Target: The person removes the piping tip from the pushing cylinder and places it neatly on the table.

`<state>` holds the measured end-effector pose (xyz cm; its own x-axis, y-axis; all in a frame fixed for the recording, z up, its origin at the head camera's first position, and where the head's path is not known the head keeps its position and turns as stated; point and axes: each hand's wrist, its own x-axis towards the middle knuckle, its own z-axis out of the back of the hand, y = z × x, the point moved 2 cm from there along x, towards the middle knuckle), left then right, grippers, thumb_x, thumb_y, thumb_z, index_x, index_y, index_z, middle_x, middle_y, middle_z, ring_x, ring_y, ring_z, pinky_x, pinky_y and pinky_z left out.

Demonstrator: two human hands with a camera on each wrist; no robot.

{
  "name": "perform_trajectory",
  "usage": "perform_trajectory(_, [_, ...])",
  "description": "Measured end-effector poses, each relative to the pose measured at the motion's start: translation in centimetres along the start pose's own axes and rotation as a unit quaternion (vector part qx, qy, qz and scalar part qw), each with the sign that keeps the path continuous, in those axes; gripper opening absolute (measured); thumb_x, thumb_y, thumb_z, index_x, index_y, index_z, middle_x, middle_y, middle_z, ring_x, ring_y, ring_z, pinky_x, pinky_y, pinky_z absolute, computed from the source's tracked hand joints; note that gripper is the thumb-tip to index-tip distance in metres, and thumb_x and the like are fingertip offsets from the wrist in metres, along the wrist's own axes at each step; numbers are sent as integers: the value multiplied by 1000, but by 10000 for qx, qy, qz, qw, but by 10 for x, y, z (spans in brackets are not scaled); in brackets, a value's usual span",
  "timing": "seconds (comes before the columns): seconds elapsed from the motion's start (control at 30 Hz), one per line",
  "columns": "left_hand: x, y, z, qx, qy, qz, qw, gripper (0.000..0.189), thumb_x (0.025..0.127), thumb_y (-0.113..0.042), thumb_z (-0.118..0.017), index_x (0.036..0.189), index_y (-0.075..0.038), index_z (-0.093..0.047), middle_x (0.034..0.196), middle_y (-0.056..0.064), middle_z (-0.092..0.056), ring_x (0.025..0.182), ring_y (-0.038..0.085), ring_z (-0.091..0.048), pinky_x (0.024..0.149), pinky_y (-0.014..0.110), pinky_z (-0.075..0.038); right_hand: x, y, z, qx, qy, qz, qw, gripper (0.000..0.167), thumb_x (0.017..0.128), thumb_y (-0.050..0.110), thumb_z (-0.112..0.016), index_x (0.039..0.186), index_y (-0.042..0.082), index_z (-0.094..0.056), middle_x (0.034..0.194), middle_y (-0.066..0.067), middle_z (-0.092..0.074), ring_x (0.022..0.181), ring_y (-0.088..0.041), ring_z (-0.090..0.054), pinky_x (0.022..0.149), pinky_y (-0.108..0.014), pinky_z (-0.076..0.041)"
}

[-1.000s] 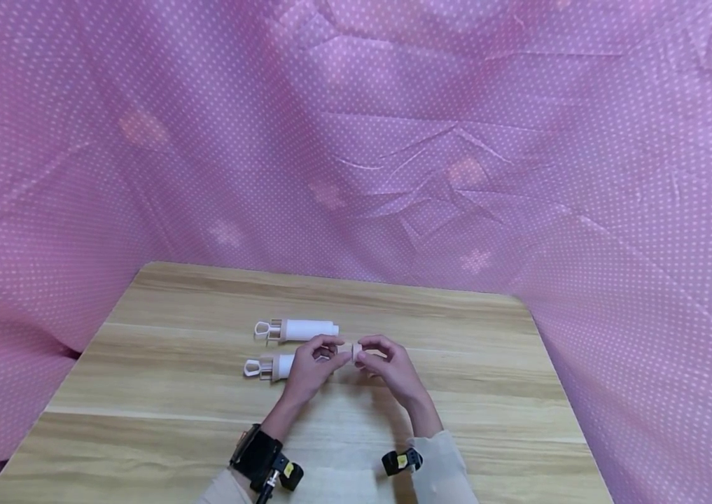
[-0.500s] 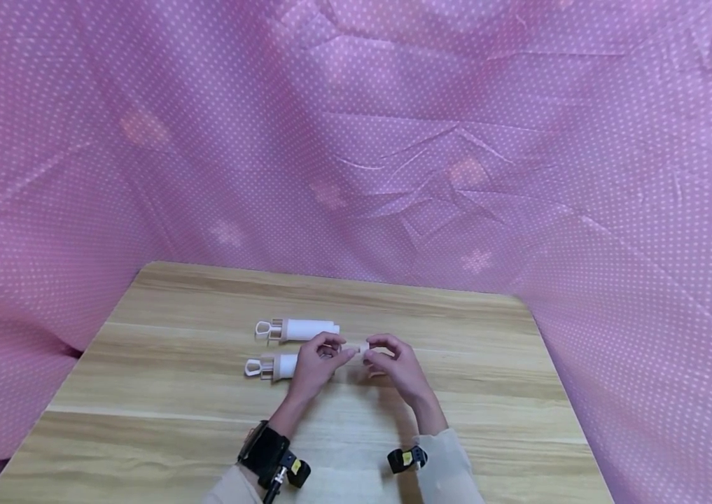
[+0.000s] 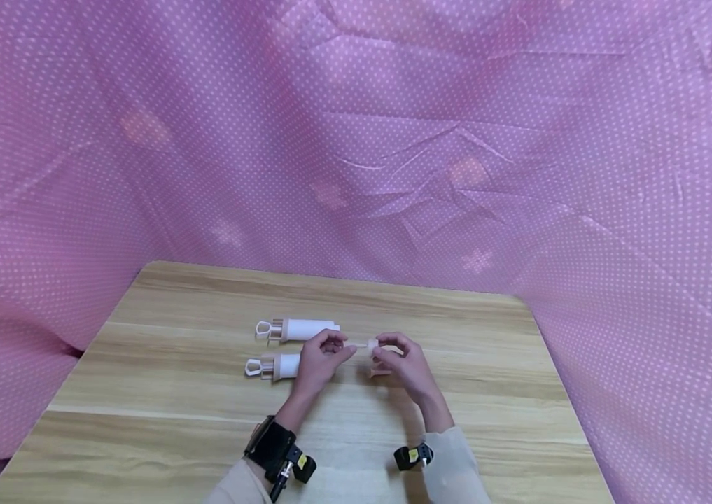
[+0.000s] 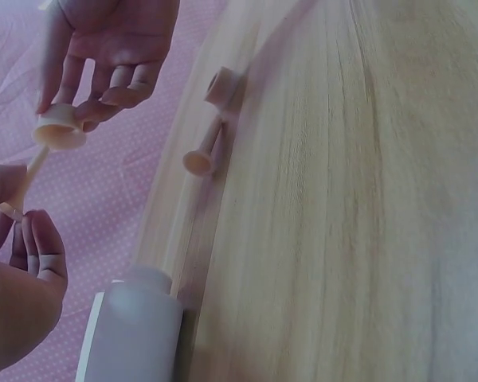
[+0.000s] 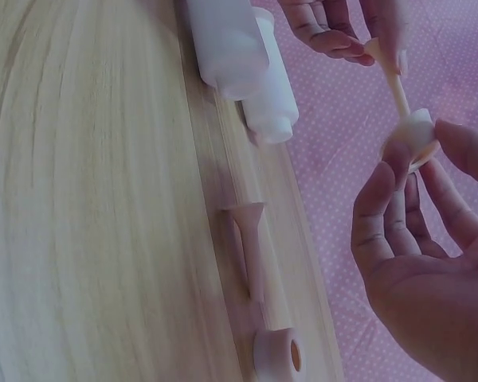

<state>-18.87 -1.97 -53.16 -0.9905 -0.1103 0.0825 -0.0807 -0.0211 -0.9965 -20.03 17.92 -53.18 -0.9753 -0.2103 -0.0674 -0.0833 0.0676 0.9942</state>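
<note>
Over the table, my left hand [image 3: 319, 360] pinches a thin cream-coloured stem by its flared end [image 4: 16, 208]. My right hand [image 3: 409, 364] holds a small cream ring-shaped cap [image 5: 414, 135] between thumb and fingers. In both wrist views the stem [image 5: 400, 97] runs from the left fingertips to the cap; how deep it sits inside cannot be told. On the table lie a second flared stem [image 5: 253, 239] and a second ring cap [image 5: 277, 354]. Two white cylinders with loop-handled plungers lie left of the hands: a farther cylinder [image 3: 310, 330] and a nearer cylinder [image 3: 288, 365], partly hidden by my left hand.
The wooden table [image 3: 173, 413] has rounded far corners. Pink dotted cloth [image 3: 356, 140] hangs behind it and along both sides. Black camera straps sit on the left wrist [image 3: 274, 448] and right wrist [image 3: 414, 456].
My right hand has drawn to the right with the cap, while the left has shifted only slightly right. More of the stem now shows between them, and the stem on the table has come into view.
</note>
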Motion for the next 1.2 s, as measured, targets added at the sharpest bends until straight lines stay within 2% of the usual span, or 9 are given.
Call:
perform_trajectory(0.2, [1, -3, -6, -6, -72, -60, 10000, 29, 80, -6, -85, 102, 6, -69, 96, 20, -67, 82, 17, -61, 72, 21, -52, 1, -1, 6, -61, -158, 59, 9998, 30, 93, 2, -71, 120, -9, -62, 113, -15, -61, 87, -21, -66, 88, -63, -53])
perform_trajectory(0.37, [5, -4, -10, 97, -161, -102, 9998, 28, 79, -4, -85, 100, 7, -70, 92, 16, -67, 80, 17, -61, 71, 21, -52, 2, 0, 9, -168, -262, -2, 9995, 29, 92, 3, -72, 118, -6, -64, 112, -12, -61, 85, -19, -65, 83, -50, -58])
perform_trajectory(0.6, [9, -4, -17, 326, -259, -5, 9991, 28, 77, -6, -86, 97, 6, -70, 84, 8, -68, 75, 13, -61, 70, 23, -52, 3, -2, 14, -173, -309, -96, 9993, 30, 93, 4, -70, 120, -7, -62, 109, -10, -61, 82, -17, -65, 76, -37, -57])
perform_trajectory(0.7, [11, -3, -20, 373, -266, -33, 9989, 28, 77, -6, -85, 97, 7, -70, 83, 5, -67, 75, 14, -61, 69, 24, -53, 3, -2, 16, -244, -356, -123, 9990, 33, 92, 5, -72, 121, -7, -62, 107, -9, -62, 80, -16, -64, 66, -29, -53])
perform_trajectory(0.8, [13, -2, -22, 442, -304, -72, 9985, 26, 77, -7, -85, 96, 6, -71, 81, 4, -67, 74, 14, -61, 69, 25, -53, 3, -1, 18, -326, -406, -113, 9986, 33, 92, 6, -72, 121, -7, -62, 105, -11, -63, 75, -17, -62, 55, -23, -45])
perform_trajectory(0.9, [16, -2, -25, 485, -362, -94, 9981, 23, 78, -6, -84, 94, 4, -72, 80, 5, -67, 73, 14, -62, 69, 27, -53, 3, 1, 20, -371, -446, -38, 9983, 33, 92, 5, -72, 121, -7, -63, 108, -12, -62, 74, -17, -62, 53, -23, -42])
perform_trajectory(1.03, [19, -2, -32, 561, -446, -46, 9974, 20, 77, -6, -84, 92, 2, -73, 80, 5, -68, 73, 14, -62, 71, 30, -54, 2, 7, 24, -437, -397, -82, 9982, 32, 94, 5, -70, 123, -7, -62, 108, -14, -62, 73, -17, -63, 55, -26, -45])
perform_trajectory(1.2, [20, -2, -38, 665, -568, 13, 9962, 20, 75, -7, -85, 92, -1, -75, 80, 4, -69, 72, 14, -64, 72, 32, -55, 3, 4, 27, -545, -529, -163, 9970, 32, 93, 9, -73, 121, -3, -63, 94, -7, -65, 68, -17, -58, 54, -28, -43])
